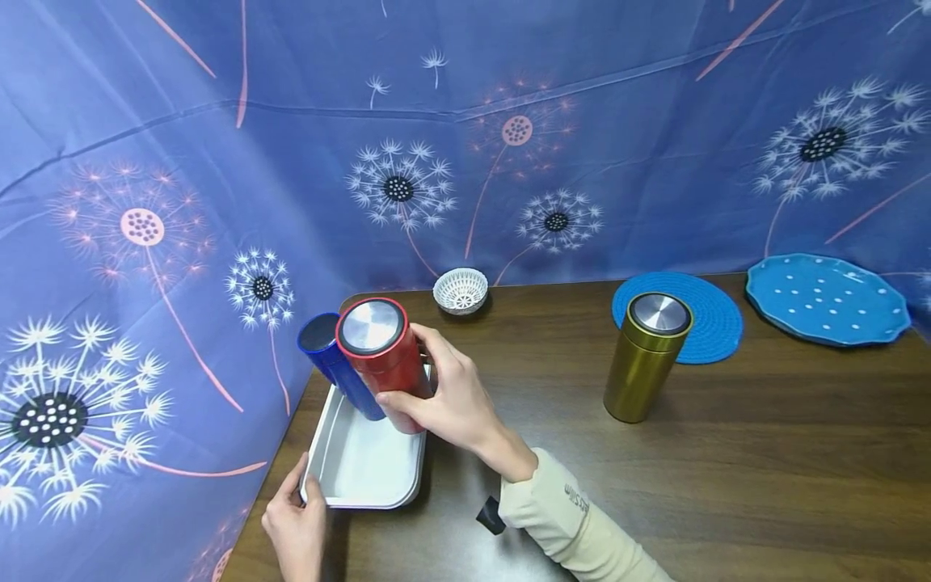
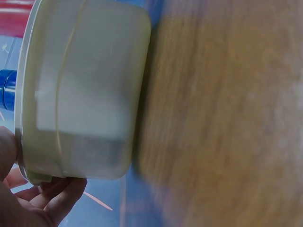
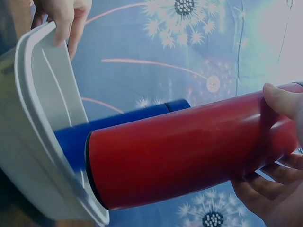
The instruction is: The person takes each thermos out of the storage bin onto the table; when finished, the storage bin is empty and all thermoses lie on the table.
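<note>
A red thermos flask (image 1: 393,373) with a silver-topped lid is gripped by my right hand (image 1: 454,396), thumb on one side and fingers round the other. In the right wrist view its dark base is at the rim of a white plastic tub (image 1: 367,477). Inside that tub stands a blue flask (image 1: 347,376), leaning against the far left part. My left hand (image 1: 296,517) pinches the tub's near left corner between thumb and fingers, seen closely in the left wrist view. The red flask partly hides the blue one in the head view.
A gold flask (image 1: 638,368) stands upright at right, by a round blue woven mat (image 1: 716,323). Behind it to the right lies a blue dotted plate (image 1: 829,301). A small white openwork bowl (image 1: 461,291) sits at the back, near the patterned cloth (image 1: 305,162).
</note>
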Tool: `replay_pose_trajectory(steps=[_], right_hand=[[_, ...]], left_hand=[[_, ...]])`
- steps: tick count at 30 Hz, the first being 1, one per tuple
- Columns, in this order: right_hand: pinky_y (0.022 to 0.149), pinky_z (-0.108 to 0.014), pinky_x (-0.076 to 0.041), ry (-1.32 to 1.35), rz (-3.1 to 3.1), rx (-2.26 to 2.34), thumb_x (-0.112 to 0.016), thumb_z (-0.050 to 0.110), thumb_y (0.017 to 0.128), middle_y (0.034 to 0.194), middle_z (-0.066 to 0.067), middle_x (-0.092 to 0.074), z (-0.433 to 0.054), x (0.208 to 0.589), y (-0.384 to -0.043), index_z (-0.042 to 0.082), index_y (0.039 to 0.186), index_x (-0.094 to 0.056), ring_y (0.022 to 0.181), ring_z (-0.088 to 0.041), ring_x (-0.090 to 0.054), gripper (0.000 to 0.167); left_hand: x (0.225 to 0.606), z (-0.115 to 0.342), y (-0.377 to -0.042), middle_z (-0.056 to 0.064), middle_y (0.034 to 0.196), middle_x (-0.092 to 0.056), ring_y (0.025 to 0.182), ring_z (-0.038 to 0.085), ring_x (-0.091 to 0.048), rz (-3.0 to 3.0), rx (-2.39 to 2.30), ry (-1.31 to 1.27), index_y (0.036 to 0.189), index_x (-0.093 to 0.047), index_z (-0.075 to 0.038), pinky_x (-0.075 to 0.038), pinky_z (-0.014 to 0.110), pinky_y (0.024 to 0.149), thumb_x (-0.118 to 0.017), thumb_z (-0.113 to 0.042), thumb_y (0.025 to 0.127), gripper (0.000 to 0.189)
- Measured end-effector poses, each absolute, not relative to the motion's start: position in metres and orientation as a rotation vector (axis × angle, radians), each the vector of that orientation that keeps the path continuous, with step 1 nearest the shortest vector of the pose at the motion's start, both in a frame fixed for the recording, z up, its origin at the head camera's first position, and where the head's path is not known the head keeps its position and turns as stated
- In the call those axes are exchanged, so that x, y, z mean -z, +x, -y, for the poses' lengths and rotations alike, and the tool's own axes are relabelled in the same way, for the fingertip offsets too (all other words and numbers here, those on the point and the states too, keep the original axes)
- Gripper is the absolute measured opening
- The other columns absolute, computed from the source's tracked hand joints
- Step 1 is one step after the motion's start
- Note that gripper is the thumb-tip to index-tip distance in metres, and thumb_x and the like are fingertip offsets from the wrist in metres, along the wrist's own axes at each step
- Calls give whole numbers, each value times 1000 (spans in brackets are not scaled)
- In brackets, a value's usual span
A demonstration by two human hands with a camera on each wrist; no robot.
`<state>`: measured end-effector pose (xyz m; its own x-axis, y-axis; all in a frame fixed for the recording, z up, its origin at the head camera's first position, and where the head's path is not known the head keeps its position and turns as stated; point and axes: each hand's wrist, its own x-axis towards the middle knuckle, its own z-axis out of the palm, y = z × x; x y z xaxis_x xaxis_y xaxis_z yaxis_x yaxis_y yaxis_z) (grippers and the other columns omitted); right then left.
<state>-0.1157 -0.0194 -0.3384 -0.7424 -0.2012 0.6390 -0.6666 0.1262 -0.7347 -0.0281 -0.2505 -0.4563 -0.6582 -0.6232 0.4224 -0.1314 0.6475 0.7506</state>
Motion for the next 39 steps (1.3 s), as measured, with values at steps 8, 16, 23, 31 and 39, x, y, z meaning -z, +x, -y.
replay_pose_trajectory(steps=[8, 16, 23, 31, 39], right_hand=[[84, -29, -53, 726, 2045, -1656, -88, 14, 70, 115, -8, -65, -6, 341, -117, 5, 133, -51, 103, -18, -63, 73], [85, -33, -53, 555, 2113, -1608, -88, 19, 70, 117, -6, -66, -37, 350, -121, 7, 132, -52, 103, -20, -64, 73], [87, -39, -53, 390, 2153, -1570, -88, 20, 71, 120, -6, -64, -67, 363, -122, 8, 133, -52, 105, -25, -63, 72], [90, -42, -52, 231, 2192, -1529, -88, 19, 71, 121, -9, -64, -95, 373, -121, 7, 133, -51, 105, -25, -64, 73], [91, -46, -50, 132, 2184, -1496, -88, 16, 71, 122, -13, -64, -111, 382, -122, 4, 133, -51, 106, -29, -64, 73]], left_hand=[[456, 250, -28, 26, 87, -70, 71, -29, -41, 2177, 945, 596, 110, -73, 0, -35, 1, 60, -60, 5, 82, 32], [454, 253, -30, 31, 95, -67, 74, -29, -40, 2175, 1004, 596, 112, -71, 3, -35, -1, 61, -58, 6, 83, 32], [454, 251, -30, 29, 96, -66, 75, -30, -39, 2175, 1022, 616, 113, -70, 2, -35, -1, 64, -58, 6, 83, 33], [456, 252, -29, 29, 94, -66, 76, -29, -41, 2168, 1007, 597, 112, -71, 1, -36, -1, 65, -59, 5, 83, 32], [454, 253, -31, 32, 96, -65, 74, -29, -41, 2162, 1038, 593, 113, -70, 4, -37, 0, 63, -57, 6, 83, 32]])
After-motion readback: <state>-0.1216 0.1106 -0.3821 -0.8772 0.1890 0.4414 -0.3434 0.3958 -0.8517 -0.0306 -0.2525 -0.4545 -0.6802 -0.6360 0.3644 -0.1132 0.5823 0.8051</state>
